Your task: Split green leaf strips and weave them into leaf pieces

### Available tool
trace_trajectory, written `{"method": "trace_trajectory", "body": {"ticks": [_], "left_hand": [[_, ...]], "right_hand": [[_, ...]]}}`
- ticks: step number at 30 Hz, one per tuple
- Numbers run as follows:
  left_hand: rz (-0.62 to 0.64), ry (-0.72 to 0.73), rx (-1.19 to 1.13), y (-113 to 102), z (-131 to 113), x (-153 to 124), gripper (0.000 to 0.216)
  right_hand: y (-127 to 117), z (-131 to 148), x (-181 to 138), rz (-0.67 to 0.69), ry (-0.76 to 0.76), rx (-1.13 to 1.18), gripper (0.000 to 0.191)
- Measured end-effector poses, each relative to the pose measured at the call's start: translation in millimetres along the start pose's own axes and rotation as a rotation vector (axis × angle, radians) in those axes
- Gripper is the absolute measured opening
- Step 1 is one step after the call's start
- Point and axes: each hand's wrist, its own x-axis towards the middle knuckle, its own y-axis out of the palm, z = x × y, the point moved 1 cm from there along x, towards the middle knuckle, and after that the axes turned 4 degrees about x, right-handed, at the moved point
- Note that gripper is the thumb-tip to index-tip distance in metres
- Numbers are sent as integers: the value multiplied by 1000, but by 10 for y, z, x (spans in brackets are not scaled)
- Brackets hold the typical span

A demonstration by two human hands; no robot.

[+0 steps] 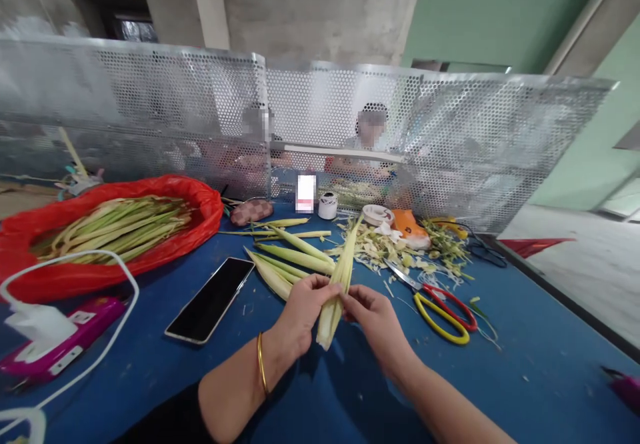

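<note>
Soft light bathes a blue tabletop [540, 391]; glare streaks the perforated screen [510, 131]; wide-angle distortion stretches the edges.

Left hand [305, 307] and right hand [373, 314] nearly meet, both pinching, the forearms [445, 397] angled inward.

No lettering can be read from where I stand: the dark marks on the orange packet [403, 221] and white jar [327, 209], and the blurred bright panel [306, 191] beside that jar, all toward the blue surface's [540, 344] far edge, are too unclear to make out.
</note>
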Motion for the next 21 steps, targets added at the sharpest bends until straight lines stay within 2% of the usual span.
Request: {"method": "trace_trajectory", "body": {"ticks": [4,8,14,16,18,21], "left_hand": [[13,-101,-30,7,-12,-20,25],[31,-132,-3,27,-21,-41,23],[191,-216,-18,49,46,-50,30],[205,-150,24,49,64,-36,33],[143,38,137,41,65,-19,36],[57,323,442,33,58,-13,36]], "right_hand": [[-47,-12,-69,30,-5,68,31],[-101,0,-94,36,18,78,22],[-103,-49,-85,43,-15,42,22],[-135,-71,-73,15,-77,-50,22],[-178,-85,-69,-18,-161,-212,23],[-222,-87,-85,-21,-277,-478,27]]}}
